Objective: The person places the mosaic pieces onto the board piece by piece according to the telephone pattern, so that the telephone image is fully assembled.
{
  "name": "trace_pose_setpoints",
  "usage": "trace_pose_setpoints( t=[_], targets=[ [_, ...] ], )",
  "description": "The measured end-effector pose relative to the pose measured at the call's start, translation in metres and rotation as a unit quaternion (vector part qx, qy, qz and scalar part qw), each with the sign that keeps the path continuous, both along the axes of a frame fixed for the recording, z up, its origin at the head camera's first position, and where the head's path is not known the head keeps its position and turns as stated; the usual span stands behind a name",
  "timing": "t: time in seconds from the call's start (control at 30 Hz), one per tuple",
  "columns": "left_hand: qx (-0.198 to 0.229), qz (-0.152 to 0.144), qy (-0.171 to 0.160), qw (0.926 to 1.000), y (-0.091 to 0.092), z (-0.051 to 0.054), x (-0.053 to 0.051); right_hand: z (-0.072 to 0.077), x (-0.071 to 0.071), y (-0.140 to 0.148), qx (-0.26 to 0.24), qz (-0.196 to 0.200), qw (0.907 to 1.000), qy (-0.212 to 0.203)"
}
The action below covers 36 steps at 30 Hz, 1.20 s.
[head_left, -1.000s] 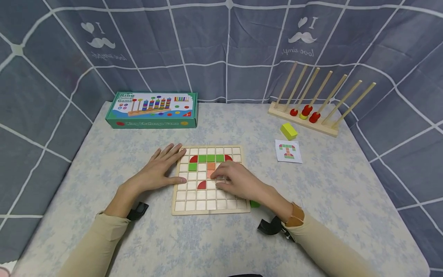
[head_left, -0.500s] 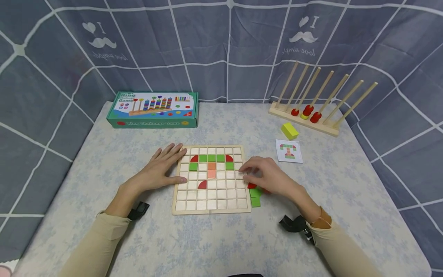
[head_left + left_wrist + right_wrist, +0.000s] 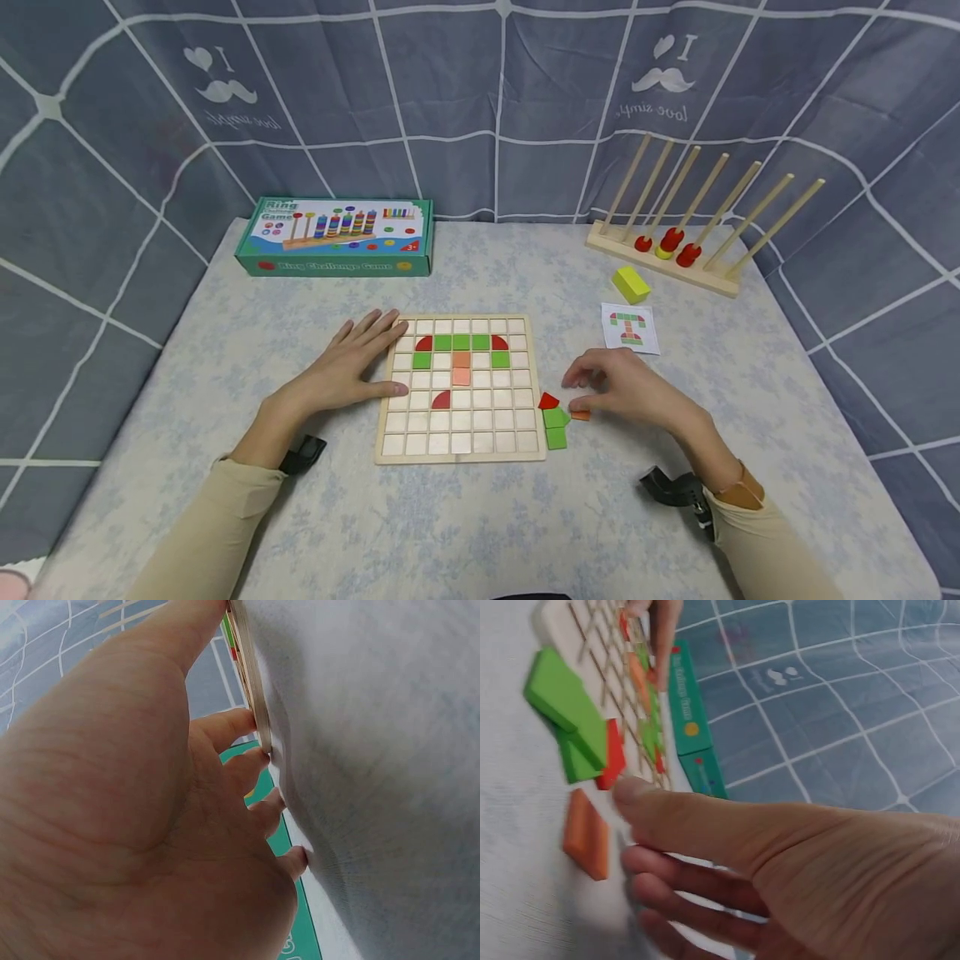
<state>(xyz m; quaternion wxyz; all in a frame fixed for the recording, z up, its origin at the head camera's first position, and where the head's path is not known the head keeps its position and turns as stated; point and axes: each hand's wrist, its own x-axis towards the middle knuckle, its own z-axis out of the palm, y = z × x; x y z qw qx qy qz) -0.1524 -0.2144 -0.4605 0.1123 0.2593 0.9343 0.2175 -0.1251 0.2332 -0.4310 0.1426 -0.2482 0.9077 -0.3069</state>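
A wooden grid board (image 3: 495, 421) lies mid-table, holding several green squares (image 3: 461, 342), two orange squares (image 3: 461, 377) and three red quarter-round tiles (image 3: 442, 400). With spread fingers, my left hand (image 3: 337, 371) rests against the board's left edge; the left wrist view shows fingertips at its rim. My right hand (image 3: 628, 387) hovers right of the board, fingers loosely bent and holding nothing. Its thumb is near a loose orange tile (image 3: 586, 834), which lies apart from it in the right wrist view. Loose green tiles (image 3: 556, 437) and a red tile (image 3: 549, 402) sit by the board's right edge.
Right of the board lies a card (image 3: 630, 328) with a printed tile pattern, and a yellow block (image 3: 631, 284) behind it. A peg rack (image 3: 660, 260) with red and yellow rings stands at back right. A green game box (image 3: 334, 237) sits at back left.
My right hand has moved from the board rightward to the loose tiles, leaving a green square in the second row's right side. The left hand stays on the board's edge.
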Motion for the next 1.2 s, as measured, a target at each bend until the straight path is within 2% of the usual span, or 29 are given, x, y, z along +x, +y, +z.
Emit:
trace_pose_setpoints(
  t=[0.13,0.37,0.5,0.63,0.8,1.0,1.2],
  targets=[
    [0.005,0.0,0.001,1.0,0.001,0.0,0.001,0.004,0.002,0.002,0.028,0.022,0.9992,-0.021],
    [0.003,-0.003,-0.002,1.0,0.002,0.001,0.0,0.004,0.003,-0.002,0.066,0.032,0.9971,-0.021],
    [0.006,-0.004,0.002,1.0,0.001,0.0,0.0,0.004,-0.003,-0.004,0.046,0.036,0.9983,-0.003],
    [0.011,-0.005,0.001,0.9999,0.001,0.001,0.001,0.003,-0.011,-0.01,-0.002,0.033,0.9987,0.039],
    [0.009,-0.005,-0.003,0.9999,0.001,0.001,0.002,0.001,-0.02,-0.03,-0.036,0.021,0.9955,0.086],
    [0.007,-0.005,0.004,1.0,0.001,0.0,0.002,0.003,-0.025,-0.069,-0.033,0.026,0.9949,0.092],
    [0.008,-0.003,0.006,0.9999,0.0,0.002,0.001,0.004,-0.021,-0.105,-0.022,0.06,0.9931,0.098]
  ],
)
